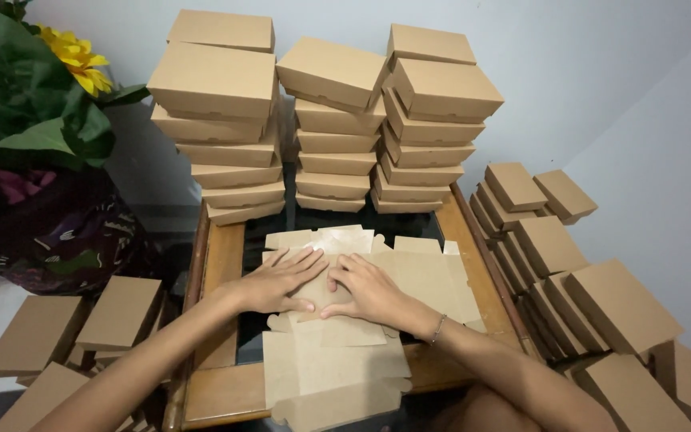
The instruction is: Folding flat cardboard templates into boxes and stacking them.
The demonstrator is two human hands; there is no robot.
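A flat, unfolded brown cardboard box blank [409,276] lies on top of other flat blanks [333,376] on a small wooden table [221,264]. My left hand [281,280] presses palm-down on the blank's left part, fingers spread. My right hand [365,288] lies flat beside it, fingers pointing up and left, with a thin bracelet on the wrist. The two hands nearly touch at the thumbs. Neither hand grips anything.
Three tall stacks of folded brown boxes [333,120] stand at the table's far edge against a white wall. More folded boxes lie on the floor at right [569,272] and left [117,312]. A plant with a yellow flower [77,60] stands at upper left.
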